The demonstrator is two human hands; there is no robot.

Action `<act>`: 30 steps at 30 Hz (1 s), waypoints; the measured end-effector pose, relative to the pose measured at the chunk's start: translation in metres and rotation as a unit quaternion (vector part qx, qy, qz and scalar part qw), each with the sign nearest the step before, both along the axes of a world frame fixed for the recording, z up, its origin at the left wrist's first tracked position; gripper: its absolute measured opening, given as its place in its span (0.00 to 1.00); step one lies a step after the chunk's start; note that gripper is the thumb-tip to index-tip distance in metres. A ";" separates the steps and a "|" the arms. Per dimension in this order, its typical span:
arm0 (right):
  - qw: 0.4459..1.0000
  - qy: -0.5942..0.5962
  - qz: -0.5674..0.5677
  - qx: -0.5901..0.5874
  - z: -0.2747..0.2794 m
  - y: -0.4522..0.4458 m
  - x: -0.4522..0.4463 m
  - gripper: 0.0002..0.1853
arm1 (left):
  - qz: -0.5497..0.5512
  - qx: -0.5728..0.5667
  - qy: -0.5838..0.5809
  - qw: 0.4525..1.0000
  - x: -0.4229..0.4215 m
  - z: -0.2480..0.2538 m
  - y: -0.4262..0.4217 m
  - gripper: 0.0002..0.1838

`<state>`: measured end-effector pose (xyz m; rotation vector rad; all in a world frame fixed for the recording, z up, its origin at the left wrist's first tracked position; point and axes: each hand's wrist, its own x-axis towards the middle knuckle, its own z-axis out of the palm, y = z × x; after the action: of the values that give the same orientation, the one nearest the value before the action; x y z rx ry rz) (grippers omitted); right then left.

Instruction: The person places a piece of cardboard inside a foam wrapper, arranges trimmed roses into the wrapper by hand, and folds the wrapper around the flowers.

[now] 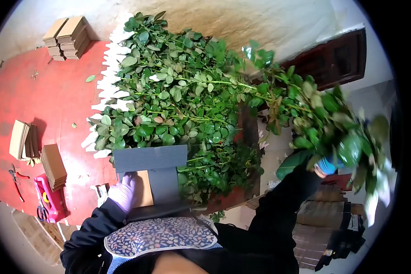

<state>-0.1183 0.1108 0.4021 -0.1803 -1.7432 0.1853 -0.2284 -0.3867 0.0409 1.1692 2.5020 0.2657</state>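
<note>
the right hand (326, 166), blue-covered, looks closed around a bundle of leafy stems (306, 107) off the right of the red table (27, 96); the purple-gloved left hand (122, 192) touches brown cardboard (144, 188), grip unclear. the bundle's long axis slants, white-sleeved end (373, 203) toward lower right. it is probably light, springy, with easily bruised leaves, best held by firm stems.

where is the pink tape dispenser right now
The pink tape dispenser is at lower left in the head view, by the red table's near edge, next to the scissors and a cardboard stack, left of the purple-gloved left hand.
</note>
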 end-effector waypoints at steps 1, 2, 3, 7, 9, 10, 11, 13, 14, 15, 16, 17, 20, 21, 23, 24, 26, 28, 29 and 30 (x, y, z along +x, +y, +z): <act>1.000 -0.006 0.004 -0.005 -0.009 0.006 -0.009 0.21 | 0.009 -0.019 0.001 1.000 0.002 0.003 0.002 0.36; 1.000 -0.011 0.007 -0.010 -0.018 0.011 -0.018 0.21 | 0.012 -0.007 0.003 1.000 0.003 0.004 0.002 0.37; 1.000 -0.014 0.008 -0.014 -0.024 0.018 -0.025 0.21 | 0.013 -0.013 0.005 1.000 0.003 0.009 0.002 0.37; 0.999 -0.025 0.001 -0.020 -0.037 0.038 -0.037 0.21 | 0.016 -0.041 -0.052 0.998 0.001 0.032 0.000 0.36; 0.999 -0.039 -0.010 -0.009 -0.038 0.044 -0.037 0.21 | -0.003 -0.040 -0.045 0.998 0.002 0.032 -0.004 0.34; 0.998 -0.053 -0.020 0.004 -0.038 0.046 -0.035 0.21 | -0.004 -0.042 -0.046 0.998 0.002 0.029 -0.006 0.34; 0.996 -0.071 -0.037 0.025 -0.041 0.047 -0.034 0.21 | -0.011 -0.049 -0.058 0.997 0.001 0.022 -0.006 0.32; 0.972 -0.153 -0.110 0.138 -0.048 0.041 -0.042 0.21 | -0.018 -0.057 -0.071 0.996 0.002 0.015 -0.004 0.31; 0.930 -0.210 -0.170 0.251 -0.055 0.040 -0.052 0.21 | -0.013 -0.070 -0.074 0.995 0.002 0.012 -0.002 0.30; 0.873 -0.269 -0.198 0.354 -0.064 0.035 -0.071 0.21 | -0.008 -0.083 -0.078 0.993 0.003 0.010 -0.001 0.29; 0.825 -0.318 -0.191 0.426 -0.072 0.025 -0.094 0.21 | -0.002 -0.073 -0.066 0.995 0.005 0.010 -0.001 0.29; 0.806 -0.357 -0.156 0.446 -0.082 0.013 -0.115 0.21 | 0.001 -0.054 -0.058 0.997 0.006 0.010 0.000 0.28; 0.868 -0.467 0.168 0.025 -0.096 -0.104 -0.205 0.17 | -0.007 -0.066 -0.056 0.996 0.005 0.010 0.004 0.25; 0.848 -0.494 0.190 0.030 -0.114 -0.106 -0.234 0.18 | -0.002 -0.067 -0.055 0.996 0.006 0.011 0.005 0.25; 0.813 -0.548 0.124 0.153 -0.160 -0.100 -0.271 0.12 | 0.004 -0.057 -0.061 0.996 0.005 0.012 0.004 0.23; 0.762 -0.630 0.069 0.132 -0.168 -0.114 -0.282 0.13 | 0.015 -0.044 -0.056 0.997 0.008 0.004 0.003 0.22; 0.647 -0.751 0.027 0.129 -0.205 -0.117 -0.307 0.18 | 0.020 -0.029 -0.057 0.998 0.008 0.008 0.001 0.22; 0.598 -0.792 0.037 0.119 -0.250 -0.103 -0.317 0.21 | 0.020 -0.011 -0.051 0.998 0.009 0.005 0.001 0.21; 0.559 -0.817 0.024 0.139 -0.271 -0.094 -0.323 0.22 | 0.027 -0.007 -0.051 0.998 0.012 -0.005 0.000 0.21; 0.547 -0.829 0.026 0.116 -0.273 -0.095 -0.321 0.23 | 0.030 0.032 0.009 0.999 0.016 -0.016 0.000 0.14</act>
<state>-0.4388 0.0156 0.1287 -0.0650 -3.6851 -0.3585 -0.2122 -0.3871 0.0252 1.1266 2.5659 0.3559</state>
